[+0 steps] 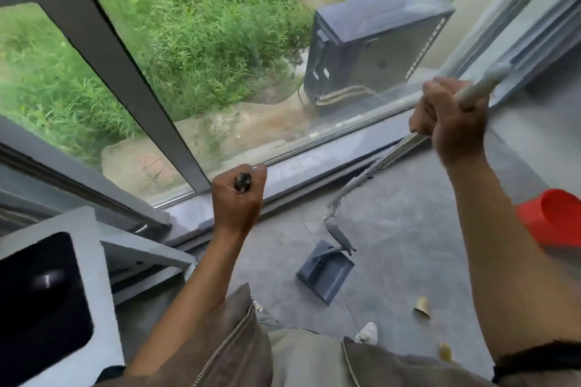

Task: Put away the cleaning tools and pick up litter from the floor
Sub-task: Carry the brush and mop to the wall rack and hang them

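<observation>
You won't find any text you can read here. The black panel (41, 295) at near left carries a small pale mark, perhaps a logo, but it is too blurred to make out. The dark box (374, 44) outside the window shows no legible label.

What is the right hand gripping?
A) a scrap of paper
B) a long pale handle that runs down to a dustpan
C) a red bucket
B: the right hand is closed around a pale handle, whose shaft leads down to the dark dustpan on the floor.
</observation>
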